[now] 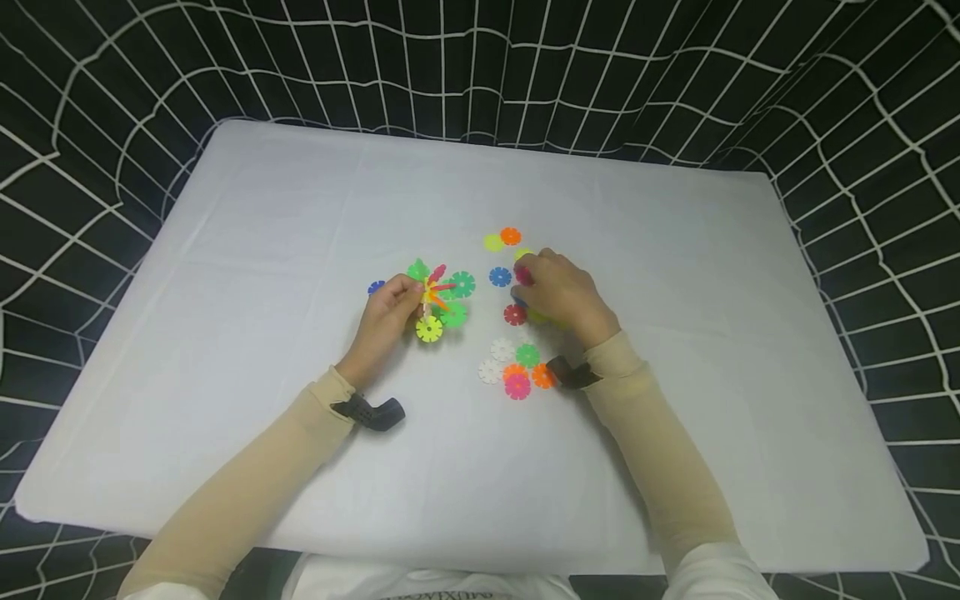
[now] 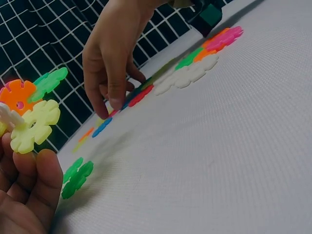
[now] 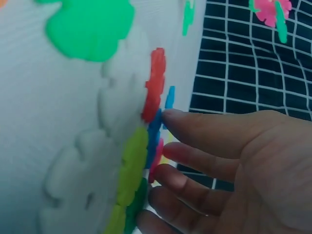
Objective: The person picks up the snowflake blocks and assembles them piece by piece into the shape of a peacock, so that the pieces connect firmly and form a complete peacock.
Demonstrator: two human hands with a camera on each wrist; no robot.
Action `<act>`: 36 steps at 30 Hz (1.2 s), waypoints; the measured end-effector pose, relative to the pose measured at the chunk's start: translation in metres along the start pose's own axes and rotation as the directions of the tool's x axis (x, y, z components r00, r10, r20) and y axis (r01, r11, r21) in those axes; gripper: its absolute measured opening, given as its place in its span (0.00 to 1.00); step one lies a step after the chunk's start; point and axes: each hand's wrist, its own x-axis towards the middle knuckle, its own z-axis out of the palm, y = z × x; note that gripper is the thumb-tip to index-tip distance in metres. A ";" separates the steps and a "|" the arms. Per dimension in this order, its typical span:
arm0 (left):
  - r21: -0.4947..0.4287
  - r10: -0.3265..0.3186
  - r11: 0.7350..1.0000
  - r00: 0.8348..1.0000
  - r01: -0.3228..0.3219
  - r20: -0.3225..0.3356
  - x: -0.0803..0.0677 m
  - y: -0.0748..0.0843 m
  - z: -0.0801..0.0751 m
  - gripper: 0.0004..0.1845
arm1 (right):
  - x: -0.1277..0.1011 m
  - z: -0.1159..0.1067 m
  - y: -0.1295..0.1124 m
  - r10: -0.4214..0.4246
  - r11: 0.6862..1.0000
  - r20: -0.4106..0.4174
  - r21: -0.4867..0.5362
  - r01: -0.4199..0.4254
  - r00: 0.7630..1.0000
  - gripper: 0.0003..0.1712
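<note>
My left hand (image 1: 388, 312) grips a joined cluster of notched plastic snowflake discs. In the left wrist view a pale yellow disc (image 2: 40, 127), an orange disc (image 2: 19, 92) and a green disc (image 2: 51, 84) of the cluster show above the fingertips. Across from it, my right hand (image 1: 562, 292) reaches down over loose discs, thumb and fingers apart. Its fingertips are right at a pink disc (image 1: 523, 275) and a blue disc (image 3: 154, 139). A red disc (image 1: 515, 314) lies just beside that hand, and yellow discs are partly hidden under it.
Nearer the body lie white discs (image 1: 491, 372), a green disc (image 1: 527, 355), an orange disc (image 1: 543, 376) and a pink disc (image 1: 517, 386). Farther off are another orange disc (image 1: 511, 236) and a blue disc (image 1: 500, 277). White netting (image 1: 450, 58) surrounds the white table (image 1: 300, 192).
</note>
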 end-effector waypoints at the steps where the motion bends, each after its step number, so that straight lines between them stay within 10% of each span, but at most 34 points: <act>1: -0.003 -0.001 1.000 1.000 0.001 0.001 0.000 0.000 0.000 0.07 | 0.000 0.001 0.000 0.000 1.000 -0.009 -0.001 0.000 1.000 0.26; 29: -0.108 0.027 0.994 0.997 -0.020 0.069 -0.002 -0.001 0.000 0.07 | 0.004 0.010 -0.011 -0.107 0.991 -0.063 0.076 0.112 0.992 0.11; 36: -0.104 0.022 0.994 1.000 -0.022 0.008 -0.002 0.000 -0.003 0.07 | -0.019 -0.001 -0.042 -0.245 0.933 -0.239 0.205 0.296 0.939 0.10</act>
